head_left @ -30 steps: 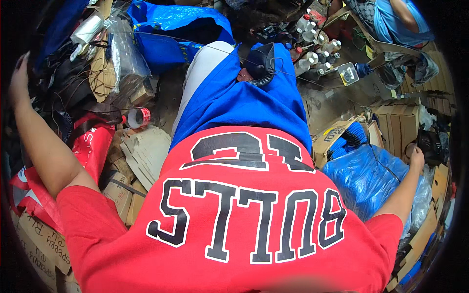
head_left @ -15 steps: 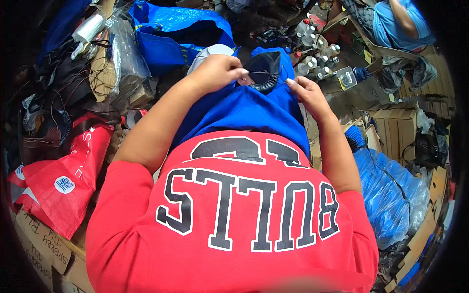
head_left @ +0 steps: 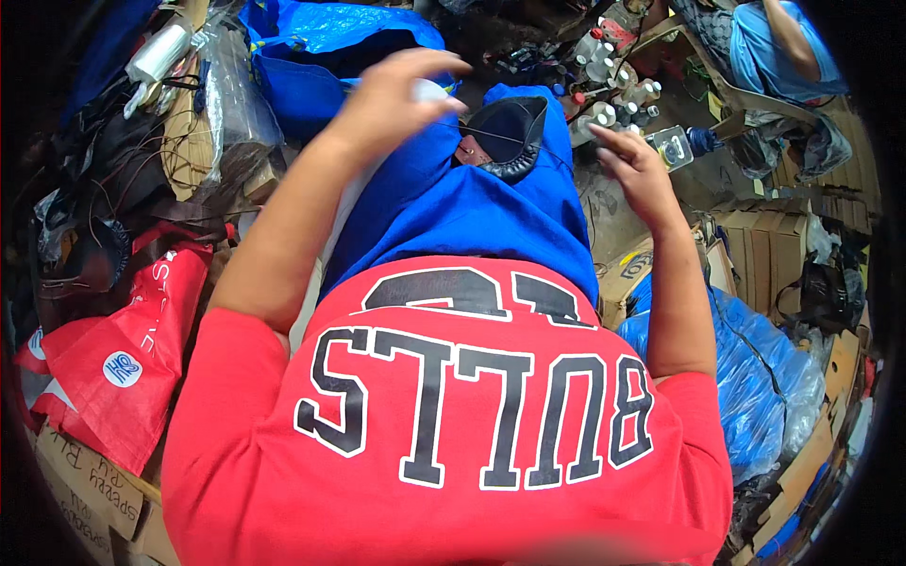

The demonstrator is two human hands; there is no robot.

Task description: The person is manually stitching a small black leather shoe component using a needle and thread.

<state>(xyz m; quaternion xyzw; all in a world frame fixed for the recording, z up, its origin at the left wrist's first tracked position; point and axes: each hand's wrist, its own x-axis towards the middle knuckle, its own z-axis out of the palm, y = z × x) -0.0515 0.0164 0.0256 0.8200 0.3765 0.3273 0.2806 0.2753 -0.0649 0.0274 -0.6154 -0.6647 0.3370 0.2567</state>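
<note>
A dark shoe upper [head_left: 514, 141] with a gathered, stitched rim and a brown patch sits between my blue-trousered knees. Thin thread [head_left: 557, 151] runs from its seam out toward both hands. Up and left of the shoe, my left hand [head_left: 392, 104] is raised and slightly blurred, thumb and forefinger apart, the thread leading toward its thumb. To the right, my right hand [head_left: 640, 170] has its forefinger stretched toward the shoe, the other fingers curled around the thread's other end. The exact grip on the thread is too fine to make out.
A large blue bag [head_left: 311, 66] lies beyond my left knee. Several clear bottles [head_left: 618, 90] stand at the far right, near a person in a light blue shirt [head_left: 769, 57]. A red bag [head_left: 123, 349] is at left; blue plastic wrapping [head_left: 736, 377] and cardboard [head_left: 764, 250] are at right.
Both hands have moved apart, away from the shoe upper: the left up and left, the right outward to the right. Their fingers, pinched near the seam before, are now more spread.
</note>
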